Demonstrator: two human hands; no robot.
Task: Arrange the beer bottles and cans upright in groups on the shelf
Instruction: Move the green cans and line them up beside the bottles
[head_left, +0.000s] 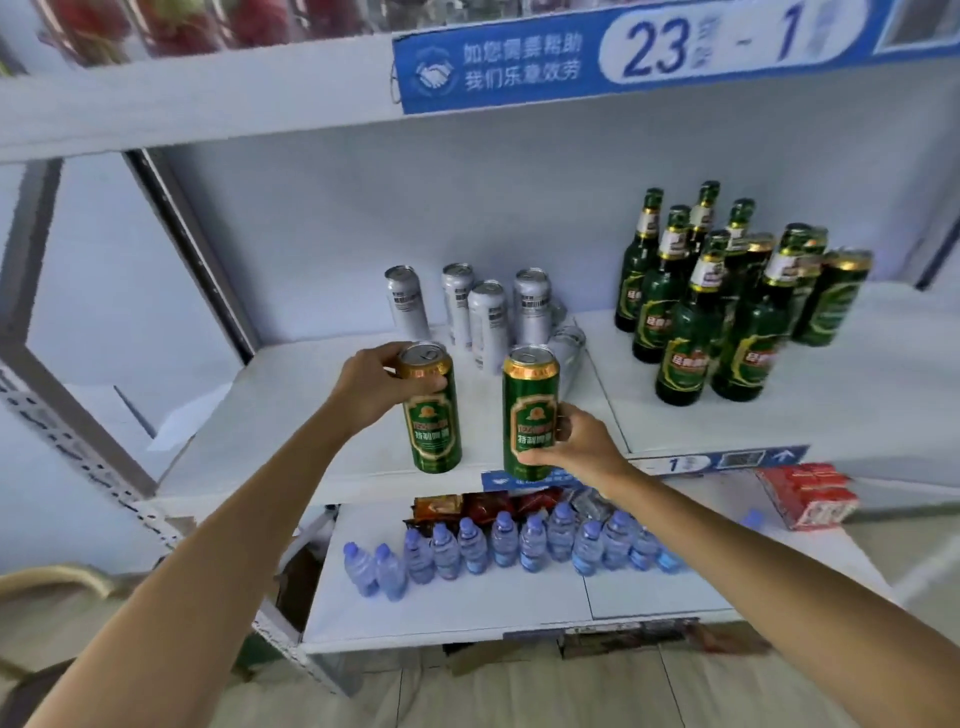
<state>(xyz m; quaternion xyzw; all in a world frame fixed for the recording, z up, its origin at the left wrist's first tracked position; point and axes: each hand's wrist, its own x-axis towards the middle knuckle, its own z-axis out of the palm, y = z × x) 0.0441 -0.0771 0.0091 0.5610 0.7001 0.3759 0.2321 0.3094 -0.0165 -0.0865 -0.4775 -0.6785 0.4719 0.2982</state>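
My left hand (376, 387) grips the top of a green beer can (434, 426) that stands upright near the front edge of the white shelf (291, 395). My right hand (576, 444) holds a second green beer can (529, 415) upright by its lower part, at the shelf's front edge. Behind them several silver cans (488, 322) stand in a group, with one silver can (566, 345) lying on its side beside them. At the right several green beer bottles (685, 332) stand upright together, with a green can (834, 299) at their right.
A lower shelf (467, 603) carries a row of small water bottles (506, 543), snack packets (483, 506) and red boxes (810, 493). A blue sign (519, 62) hangs on the shelf above. A grey metal upright (192, 249) bounds the left side.
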